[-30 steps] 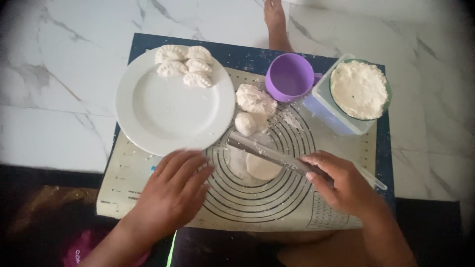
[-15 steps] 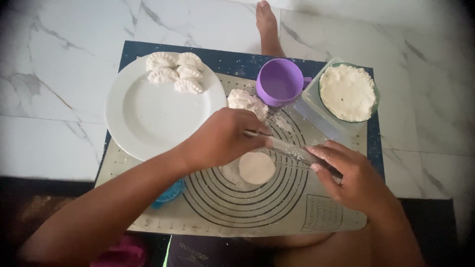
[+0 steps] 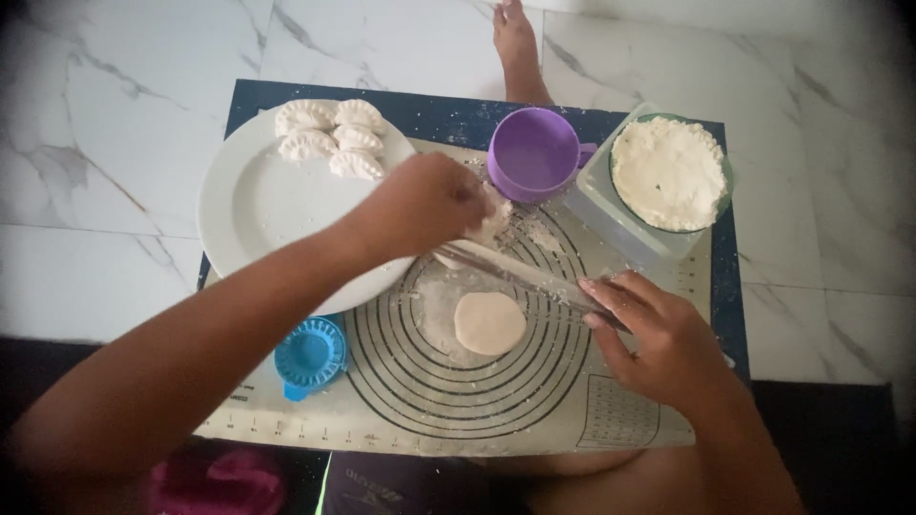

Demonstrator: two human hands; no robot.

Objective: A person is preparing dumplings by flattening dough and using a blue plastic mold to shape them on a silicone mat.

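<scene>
My left hand (image 3: 431, 202) reaches across the baking mat (image 3: 382, 410) and closes on a lump of dough (image 3: 491, 221) beside the purple cup (image 3: 534, 153). My right hand (image 3: 658, 334) rests on the mat, its fingers on a thin rolling pin (image 3: 520, 272) that lies slanted across the printed circles. A small flat round of dough (image 3: 489, 322) lies on a floured patch just below the pin. A white plate (image 3: 258, 215) at the left carries several folded dumplings (image 3: 329, 138).
A blue dumpling press (image 3: 312, 355) sits at the mat's left. A bowl of white flour (image 3: 668, 172) stands in a clear tub at the back right. A bare foot (image 3: 515, 43) lies on the marble floor beyond the mat.
My left hand has moved from the front of the mat up and right to the dough pile, uncovering the blue press. My right hand and the pin stayed nearly still.
</scene>
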